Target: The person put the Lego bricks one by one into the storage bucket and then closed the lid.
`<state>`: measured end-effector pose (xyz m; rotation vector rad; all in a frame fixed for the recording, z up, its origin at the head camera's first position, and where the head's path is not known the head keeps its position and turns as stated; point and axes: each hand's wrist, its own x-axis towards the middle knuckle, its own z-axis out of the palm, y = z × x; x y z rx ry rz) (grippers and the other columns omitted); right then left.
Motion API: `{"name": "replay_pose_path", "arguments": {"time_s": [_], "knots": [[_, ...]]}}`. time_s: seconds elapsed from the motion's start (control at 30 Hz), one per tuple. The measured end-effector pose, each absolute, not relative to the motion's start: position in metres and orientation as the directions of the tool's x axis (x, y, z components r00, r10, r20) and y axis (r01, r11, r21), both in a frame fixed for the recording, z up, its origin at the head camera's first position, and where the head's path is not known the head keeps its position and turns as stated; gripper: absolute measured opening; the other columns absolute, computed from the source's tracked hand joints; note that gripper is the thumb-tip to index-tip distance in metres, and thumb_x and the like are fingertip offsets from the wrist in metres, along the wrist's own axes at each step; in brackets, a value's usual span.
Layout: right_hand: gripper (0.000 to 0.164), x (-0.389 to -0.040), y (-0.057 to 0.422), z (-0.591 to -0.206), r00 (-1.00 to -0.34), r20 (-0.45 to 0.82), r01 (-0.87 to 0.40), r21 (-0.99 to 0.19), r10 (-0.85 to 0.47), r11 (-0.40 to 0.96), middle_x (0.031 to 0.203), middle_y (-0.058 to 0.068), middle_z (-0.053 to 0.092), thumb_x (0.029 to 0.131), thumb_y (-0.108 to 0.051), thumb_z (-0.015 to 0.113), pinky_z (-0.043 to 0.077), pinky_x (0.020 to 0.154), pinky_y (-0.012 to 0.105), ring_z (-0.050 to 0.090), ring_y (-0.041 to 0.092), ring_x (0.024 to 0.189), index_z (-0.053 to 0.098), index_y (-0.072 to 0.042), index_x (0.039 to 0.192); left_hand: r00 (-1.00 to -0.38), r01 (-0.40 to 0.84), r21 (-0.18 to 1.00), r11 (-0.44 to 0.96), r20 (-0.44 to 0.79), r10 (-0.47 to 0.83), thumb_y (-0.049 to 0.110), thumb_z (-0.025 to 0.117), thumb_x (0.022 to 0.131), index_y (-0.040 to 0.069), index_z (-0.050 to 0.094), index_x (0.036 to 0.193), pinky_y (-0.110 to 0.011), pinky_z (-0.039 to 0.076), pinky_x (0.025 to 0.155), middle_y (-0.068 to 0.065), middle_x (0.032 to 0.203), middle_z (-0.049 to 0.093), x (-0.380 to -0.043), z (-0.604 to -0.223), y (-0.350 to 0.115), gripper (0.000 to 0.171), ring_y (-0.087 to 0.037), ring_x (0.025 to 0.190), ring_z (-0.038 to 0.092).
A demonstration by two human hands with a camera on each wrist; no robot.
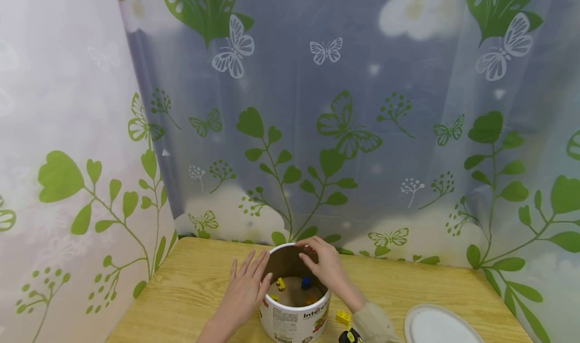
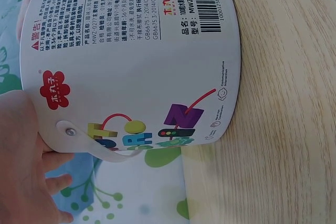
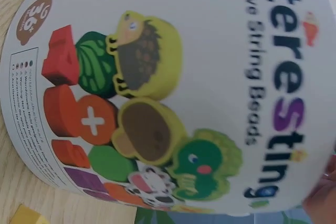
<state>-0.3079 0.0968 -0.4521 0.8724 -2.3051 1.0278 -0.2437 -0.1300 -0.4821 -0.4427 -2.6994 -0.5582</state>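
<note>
A white cardboard bucket (image 1: 290,323) with printed sides stands upright on the table. At its left rim is my left hand (image 1: 242,290), fingers extended and thumb near the opening. My right hand (image 1: 330,267) lies over the far right rim, fingers loosely bent with the thumb inside the opening. Inside the bucket lie a yellow piece (image 1: 281,284), a blue piece (image 1: 306,282) and an orange piece (image 1: 311,299). In the left wrist view, the left fingers (image 2: 55,184) spread beside the bucket's white handle (image 2: 102,150). Only an edge of the right hand shows in the right wrist view.
Right of the bucket, a yellow block (image 1: 343,317) and a black-and-yellow piece (image 1: 348,336) lie on the wooden table (image 1: 190,277). A round white lid (image 1: 439,325) rests farther right. Behind the table hangs a leaf-and-butterfly curtain (image 1: 290,106).
</note>
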Motion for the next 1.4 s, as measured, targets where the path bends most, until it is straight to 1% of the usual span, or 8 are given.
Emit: {"name": "replay_pose_path", "arguments": {"time_s": [0.2, 0.37, 0.57, 0.7, 0.83, 0.93, 1.17, 1.4], "knots": [[0.024, -0.305, 0.11, -0.447, -0.722, 0.626, -0.674, -0.54, -0.296, 0.504, 0.103, 0.006, 0.07, 0.088, -0.002, 0.077, 0.062, 0.079, 0.039, 0.07, 0.022, 0.091, 0.074, -0.01, 0.111, -0.882, 0.376, 0.32, 0.87, 0.413, 0.229, 0.04, 0.041, 0.109, 0.007, 0.045, 0.153, -0.07, 0.018, 0.117, -0.009, 0.157, 0.044, -0.243, -0.482, -0.13, 0.055, -0.036, 0.15, 0.031], [0.028, -0.302, 0.127, -0.445, -0.741, 0.623, -0.656, -0.589, -0.253, 0.473, 0.107, 0.005, 0.069, 0.089, 0.0, 0.075, 0.061, 0.082, 0.039, 0.069, 0.029, 0.094, 0.073, -0.009, 0.115, -0.879, 0.379, 0.319, 0.869, 0.416, 0.231, 0.039, 0.041, 0.11, 0.006, 0.045, 0.153, -0.07, 0.018, 0.117, -0.009, 0.158, 0.044, -0.243, -0.482, -0.129, 0.055, -0.036, 0.15, 0.03], [0.028, -0.302, 0.148, -0.446, -0.723, 0.661, -0.661, -0.577, -0.201, 0.48, 0.109, 0.008, 0.071, 0.09, 0.0, 0.074, 0.061, 0.081, 0.034, 0.069, 0.03, 0.094, 0.072, -0.008, 0.117, -0.88, 0.373, 0.31, 0.874, 0.415, 0.229, 0.039, 0.04, 0.11, 0.006, 0.044, 0.154, -0.07, 0.017, 0.118, -0.009, 0.158, 0.044, -0.244, -0.483, -0.129, 0.055, -0.036, 0.15, 0.03], [0.028, -0.301, 0.161, -0.448, -0.739, 0.652, -0.639, -0.598, -0.171, 0.484, 0.111, 0.012, 0.071, 0.09, 0.001, 0.073, 0.061, 0.082, 0.037, 0.069, 0.032, 0.095, 0.071, -0.005, 0.117, -0.883, 0.369, 0.307, 0.877, 0.411, 0.227, 0.039, 0.04, 0.11, 0.007, 0.044, 0.154, -0.069, 0.016, 0.118, -0.008, 0.158, 0.043, -0.244, -0.483, -0.129, 0.055, -0.035, 0.15, 0.03], [0.029, -0.3, 0.173, -0.453, -0.766, 0.627, -0.604, -0.626, -0.143, 0.493, 0.113, 0.011, 0.072, 0.089, 0.002, 0.074, 0.06, 0.084, 0.044, 0.068, 0.035, 0.098, 0.071, -0.001, 0.117, -0.884, 0.37, 0.309, 0.876, 0.408, 0.229, 0.039, 0.04, 0.11, 0.007, 0.044, 0.154, -0.069, 0.016, 0.118, -0.008, 0.158, 0.043, -0.244, -0.483, -0.129, 0.055, -0.036, 0.15, 0.03], [0.029, -0.298, 0.181, -0.458, -0.791, 0.599, -0.57, -0.652, -0.121, 0.5, 0.114, 0.01, 0.072, 0.089, 0.002, 0.074, 0.059, 0.085, 0.048, 0.068, 0.036, 0.099, 0.071, -0.001, 0.118, -0.885, 0.37, 0.31, 0.876, 0.405, 0.231, 0.04, 0.04, 0.11, 0.008, 0.044, 0.154, -0.069, 0.016, 0.118, -0.008, 0.159, 0.043, -0.244, -0.483, -0.13, 0.055, -0.036, 0.15, 0.03], [0.028, -0.294, 0.197, -0.474, -0.868, 0.491, -0.449, -0.712, -0.074, 0.54, 0.115, 0.01, 0.071, 0.09, -0.002, 0.075, 0.059, 0.087, 0.049, 0.068, 0.033, 0.101, 0.071, -0.005, 0.118, -0.88, 0.378, 0.311, 0.872, 0.414, 0.234, 0.04, 0.04, 0.11, 0.007, 0.044, 0.154, -0.069, 0.016, 0.118, -0.008, 0.158, 0.044, -0.245, -0.485, -0.13, 0.055, -0.036, 0.15, 0.031], [0.028, -0.289, 0.21, -0.491, -0.906, 0.417, -0.379, -0.719, -0.075, 0.583, 0.114, 0.012, 0.072, 0.088, 0.001, 0.076, 0.06, 0.084, 0.047, 0.069, 0.033, 0.098, 0.072, -0.003, 0.116, -0.881, 0.378, 0.312, 0.872, 0.411, 0.235, 0.04, 0.039, 0.11, 0.008, 0.043, 0.155, -0.068, 0.015, 0.119, -0.008, 0.159, 0.042, -0.245, -0.485, -0.13, 0.056, -0.034, 0.151, 0.028]]}}
